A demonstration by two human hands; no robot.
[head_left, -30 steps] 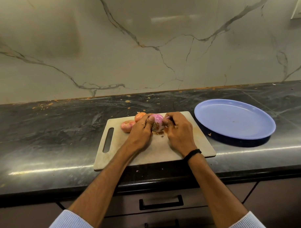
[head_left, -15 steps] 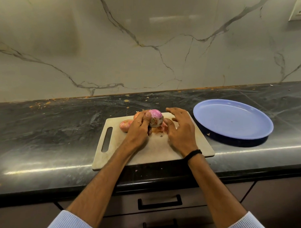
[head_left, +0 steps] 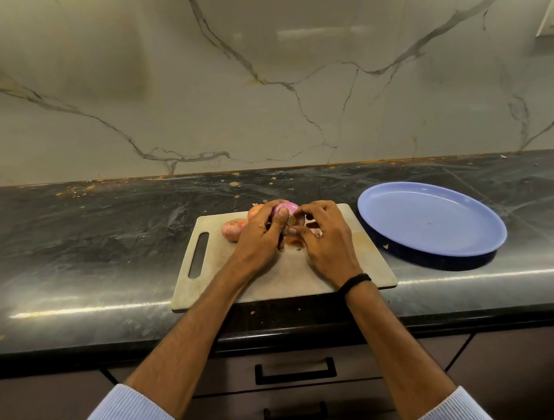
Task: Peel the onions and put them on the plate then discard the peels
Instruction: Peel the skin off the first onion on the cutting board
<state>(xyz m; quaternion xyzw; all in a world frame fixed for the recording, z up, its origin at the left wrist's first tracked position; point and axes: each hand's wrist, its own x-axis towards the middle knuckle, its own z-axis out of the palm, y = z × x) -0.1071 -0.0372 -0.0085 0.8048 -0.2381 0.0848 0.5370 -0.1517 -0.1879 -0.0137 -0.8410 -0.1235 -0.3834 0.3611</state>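
Observation:
A partly peeled pink onion [head_left: 289, 208] is held just above the beige cutting board [head_left: 272, 282]. My left hand [head_left: 262, 234] grips it from the left, thumb across its front. From the right, my right hand [head_left: 325, 236] pinches at the onion's brown root end with its fingertips. Two unpeeled onions lie on the board behind my left hand: one [head_left: 233, 230] at the left, another [head_left: 254, 211] mostly hidden. Bits of brown peel [head_left: 294, 240] lie on the board under my hands. The blue plate [head_left: 433, 220] stands to the right and holds only a tiny speck.
The dark stone counter [head_left: 98, 247] carries scattered peel crumbs along the back wall. A marble backsplash rises behind it. Drawers with black handles [head_left: 295, 369] sit below the counter's front edge. The board's handle slot [head_left: 199, 259] is at its left.
My right hand had come off the onion and spread open half a second ago; now its fingertips are back on the onion's root end. My left hand has kept hold and turned the onion slightly.

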